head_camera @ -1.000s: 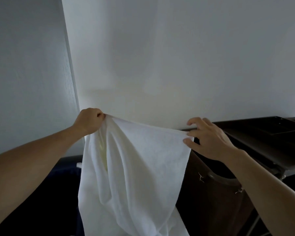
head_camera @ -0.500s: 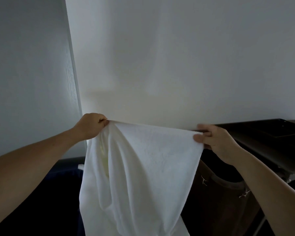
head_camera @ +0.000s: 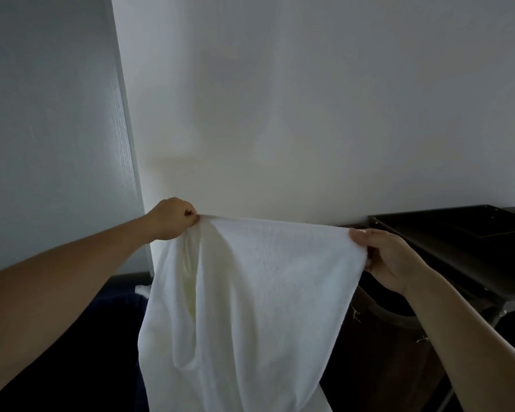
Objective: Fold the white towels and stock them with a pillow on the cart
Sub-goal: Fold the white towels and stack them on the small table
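Head view, largest first: pale wall [head_camera: 309,99] behind, dark cart [head_camera: 458,248] at right. Hanging in front of both, held up between the two hands: towel [head_camera: 265,307], spread along its top edge, sagging into a deep fold on the left. Likely being spread for the first fold, so pull that edge taut, shake out the sag, then bring corner to corner squarely. Clenched round the left top corner, cloth bunched in the fist: left hand [head_camera: 171,218]. Pinching the right corner: right hand [head_camera: 390,260], thumb [head_camera: 360,234] on the near face, other fingers hidden behind the cloth.
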Motion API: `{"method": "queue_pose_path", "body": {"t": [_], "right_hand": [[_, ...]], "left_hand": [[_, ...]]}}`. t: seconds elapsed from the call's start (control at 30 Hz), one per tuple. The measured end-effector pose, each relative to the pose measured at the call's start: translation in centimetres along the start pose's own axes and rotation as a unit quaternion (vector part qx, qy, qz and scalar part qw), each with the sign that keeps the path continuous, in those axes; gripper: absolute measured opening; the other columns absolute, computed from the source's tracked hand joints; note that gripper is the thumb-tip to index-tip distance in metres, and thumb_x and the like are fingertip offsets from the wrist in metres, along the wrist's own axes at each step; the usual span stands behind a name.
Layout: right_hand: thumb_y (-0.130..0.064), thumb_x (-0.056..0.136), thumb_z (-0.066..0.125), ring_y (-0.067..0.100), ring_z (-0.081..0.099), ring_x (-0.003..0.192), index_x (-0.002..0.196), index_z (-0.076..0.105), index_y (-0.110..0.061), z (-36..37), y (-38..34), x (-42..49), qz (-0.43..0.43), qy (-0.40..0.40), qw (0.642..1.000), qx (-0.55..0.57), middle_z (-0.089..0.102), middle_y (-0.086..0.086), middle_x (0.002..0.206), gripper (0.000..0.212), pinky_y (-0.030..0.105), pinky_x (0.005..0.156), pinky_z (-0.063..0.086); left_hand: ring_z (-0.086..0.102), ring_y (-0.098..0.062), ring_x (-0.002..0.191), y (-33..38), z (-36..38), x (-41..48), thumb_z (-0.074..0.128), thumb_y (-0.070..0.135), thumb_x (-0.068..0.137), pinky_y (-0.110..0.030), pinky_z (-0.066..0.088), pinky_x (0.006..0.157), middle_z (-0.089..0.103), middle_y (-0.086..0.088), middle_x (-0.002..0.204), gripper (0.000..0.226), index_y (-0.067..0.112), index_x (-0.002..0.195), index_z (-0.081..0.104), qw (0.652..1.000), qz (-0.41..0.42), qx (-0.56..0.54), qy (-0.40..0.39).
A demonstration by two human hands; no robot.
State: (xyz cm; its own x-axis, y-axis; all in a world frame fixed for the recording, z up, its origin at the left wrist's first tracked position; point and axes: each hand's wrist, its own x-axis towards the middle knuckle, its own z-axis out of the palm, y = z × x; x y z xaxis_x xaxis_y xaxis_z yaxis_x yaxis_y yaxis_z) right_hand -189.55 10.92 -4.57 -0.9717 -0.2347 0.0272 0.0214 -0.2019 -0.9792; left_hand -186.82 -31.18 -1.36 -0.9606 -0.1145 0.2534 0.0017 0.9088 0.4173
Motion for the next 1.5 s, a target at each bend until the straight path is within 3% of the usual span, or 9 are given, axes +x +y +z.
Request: {"method": "queue_pose_path", "body": {"t": [0.13, 0.33, 0.4, 0.5, 0.73, 0.83, 0.93, 1.2, 1.5], "right_hand": [[-0.004, 0.083, 0.070, 0.009, 0.039, 0.042, 0.065, 0.069, -0.009, 2.4, -0.4, 0.5, -0.021, 0.058, 0.998, 0.023, 0.054, 0.001, 0.059, 0.019, 0.022, 0.034, 0.030], [-0.008, 0.077, 0.080, 0.014, 0.047, 0.047, 0.089, 0.062, -0.005, -0.9, 1.3, -0.3, 0.063, 0.338, 0.938, 0.044, 0.056, 0.006, 0.066, 0.022, 0.026, 0.047, 0.042], [-0.012, 0.079, 0.079, 0.014, 0.049, 0.048, 0.090, 0.060, -0.004, -1.8, 2.7, -0.6, 0.087, 0.359, 0.929, 0.007, 0.057, 0.006, 0.066, 0.023, 0.027, 0.050, 0.044], [-0.015, 0.079, 0.080, 0.016, 0.047, 0.049, 0.086, 0.065, -0.001, 0.5, 4.9, -0.9, 0.126, 0.346, 0.926, -0.081, 0.056, 0.007, 0.064, 0.021, 0.029, 0.050, 0.044], [-0.017, 0.078, 0.080, 0.020, 0.057, 0.053, 0.057, 0.065, -0.014, 11.4, 7.3, -0.6, 0.023, 0.167, 0.950, -0.262, 0.061, 0.004, 0.053, 0.026, 0.033, 0.057, 0.049], [-0.026, 0.076, 0.080, 0.013, 0.049, 0.049, 0.047, 0.056, -0.017, 14.8, 7.6, -0.6, -0.012, 0.126, 0.938, -0.322, 0.055, -0.003, 0.048, 0.038, 0.024, 0.051, 0.038], [-0.026, 0.080, 0.076, 0.010, 0.044, 0.046, 0.046, 0.057, -0.015, 15.7, 7.3, -0.6, -0.029, 0.132, 0.944, -0.301, 0.052, -0.003, 0.046, 0.040, 0.023, 0.049, 0.036], [-0.011, 0.085, 0.070, 0.019, 0.062, 0.060, 0.062, 0.074, -0.005, 16.0, 5.9, -2.3, -0.044, 0.134, 0.968, -0.210, 0.071, 0.016, 0.068, 0.024, 0.039, 0.069, 0.059], [-0.015, 0.085, 0.068, 0.019, 0.053, 0.059, 0.062, 0.067, -0.001, 15.8, 6.0, -2.9, -0.043, 0.098, 0.971, -0.214, 0.063, 0.019, 0.063, 0.027, 0.033, 0.058, 0.046]], "left_hand": [[0.051, -0.017, 0.072, 0.6, 1.8, 0.1, 0.058, 0.021, 0.096, -0.025, 0.038, 0.060, 0.062, 0.000, 0.087, 0.022, 0.003, 0.085, 0.065, 0.992, -0.080, -0.101, 0.006], [0.057, -0.030, 0.083, -4.8, 0.9, -1.2, 0.058, 0.010, 0.096, -0.034, 0.046, 0.073, 0.059, -0.017, 0.091, 0.016, -0.004, 0.094, 0.064, 0.948, -0.258, -0.174, 0.070], [0.052, -0.026, 0.068, -6.9, 0.6, -2.1, 0.054, 0.004, 0.097, -0.028, 0.045, 0.062, 0.054, -0.015, 0.080, 0.019, 0.002, 0.078, 0.055, 0.926, -0.320, -0.185, 0.079], [0.050, -0.029, 0.074, -7.4, 1.6, -3.2, 0.053, -0.007, 0.092, -0.034, 0.041, 0.064, 0.051, -0.022, 0.088, 0.007, -0.004, 0.086, 0.056, 0.900, -0.360, -0.234, 0.075], [0.055, -0.027, 0.058, 5.0, 6.4, -5.1, 0.066, 0.001, 0.084, -0.035, 0.049, 0.064, 0.060, -0.017, 0.069, 0.011, -0.009, 0.082, 0.068, 0.930, -0.186, -0.314, -0.037], [0.067, -0.034, 0.072, 8.6, 7.9, -6.2, 0.066, 0.015, 0.085, -0.036, 0.056, 0.068, 0.072, -0.017, 0.077, 0.018, 0.003, 0.074, 0.073, 0.970, -0.093, -0.226, -0.009], [0.063, -0.017, 0.074, 9.7, 8.4, -7.2, 0.060, 0.031, 0.093, -0.028, 0.046, 0.065, 0.069, 0.003, 0.076, 0.027, 0.019, 0.070, 0.066, 0.989, -0.031, -0.136, 0.040], [0.059, -0.017, 0.068, 10.3, 9.6, -9.0, 0.055, 0.030, 0.098, -0.031, 0.047, 0.060, 0.065, 0.001, 0.074, 0.025, 0.011, 0.083, 0.060, 0.988, 0.020, -0.121, 0.094], [0.055, -0.011, 0.062, 10.8, 9.4, -8.6, 0.053, 0.029, 0.097, -0.026, 0.043, 0.056, 0.062, 0.003, 0.069, 0.027, 0.010, 0.079, 0.059, 0.985, 0.004, -0.137, 0.103]]}}
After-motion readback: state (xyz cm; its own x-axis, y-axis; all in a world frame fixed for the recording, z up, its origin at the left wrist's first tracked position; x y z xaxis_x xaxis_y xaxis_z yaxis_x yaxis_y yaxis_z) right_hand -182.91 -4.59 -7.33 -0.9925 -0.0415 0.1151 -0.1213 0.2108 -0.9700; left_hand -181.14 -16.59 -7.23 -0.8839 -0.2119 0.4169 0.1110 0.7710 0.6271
